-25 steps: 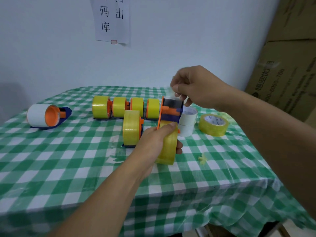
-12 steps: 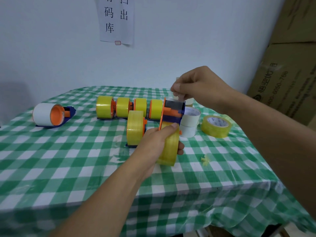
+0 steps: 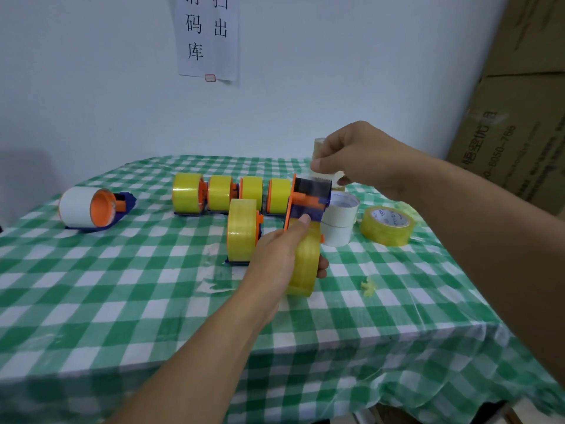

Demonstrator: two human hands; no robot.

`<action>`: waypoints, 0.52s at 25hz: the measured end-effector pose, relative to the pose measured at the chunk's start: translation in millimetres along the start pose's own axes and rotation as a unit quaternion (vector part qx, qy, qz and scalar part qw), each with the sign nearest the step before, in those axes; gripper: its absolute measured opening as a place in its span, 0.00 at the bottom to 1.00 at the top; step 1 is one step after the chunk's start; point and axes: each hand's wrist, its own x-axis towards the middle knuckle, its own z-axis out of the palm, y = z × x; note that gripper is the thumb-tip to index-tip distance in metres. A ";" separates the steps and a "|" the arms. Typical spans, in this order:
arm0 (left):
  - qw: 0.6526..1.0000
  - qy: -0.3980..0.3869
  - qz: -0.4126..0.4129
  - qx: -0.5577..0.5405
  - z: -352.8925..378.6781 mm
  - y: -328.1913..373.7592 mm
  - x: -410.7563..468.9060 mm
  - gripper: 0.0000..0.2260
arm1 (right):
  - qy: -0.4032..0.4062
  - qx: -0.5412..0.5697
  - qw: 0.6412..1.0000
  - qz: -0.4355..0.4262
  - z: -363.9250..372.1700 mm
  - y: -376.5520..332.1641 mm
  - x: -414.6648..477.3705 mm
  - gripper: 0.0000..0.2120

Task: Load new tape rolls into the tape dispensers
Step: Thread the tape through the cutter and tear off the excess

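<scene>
My left hand (image 3: 275, 255) grips the orange-and-blue plastic dispenser (image 3: 308, 198); my right hand (image 3: 357, 157) pinches its clear tape end (image 3: 324, 175). Five yellow-rolled dispensers (image 3: 220, 194) seem loaded; the white-cored dispenser (image 3: 91, 209) at the table's (image 3: 122, 301) left edge remains.

An orange-and-blue dispenser (image 3: 308, 203) loaded with a yellow roll (image 3: 304, 258) is gripped on edge by the left hand (image 3: 275, 258). Its clear tape end (image 3: 324, 174) is pinched above the cutter by the right hand (image 3: 360, 157). A second loaded dispenser (image 3: 243, 231) is stood just left of it, and a row of four loaded dispensers (image 3: 232, 194) is lined up behind. A white-roll dispenser (image 3: 91, 208) is laid far left. Two white rolls (image 3: 341, 221) are stacked at right, with a loose yellow roll (image 3: 386, 224) laid flat beside them.
</scene>
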 end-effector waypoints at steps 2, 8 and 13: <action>1.000 0.000 0.008 -0.011 -2.0 -3.0 1.8 0.13 | 0.000 0.026 0.999 0.040 1.6 3.3 3.0 0.07; 1.000 0.000 0.001 -0.005 -5.6 -1.1 2.9 0.10 | -0.021 0.139 0.985 0.099 4.3 1.4 0.0 0.04; 0.998 -0.002 -0.044 -0.047 -1.9 9.5 5.9 0.21 | -0.027 0.113 0.990 0.082 5.9 -5.6 -4.2 0.02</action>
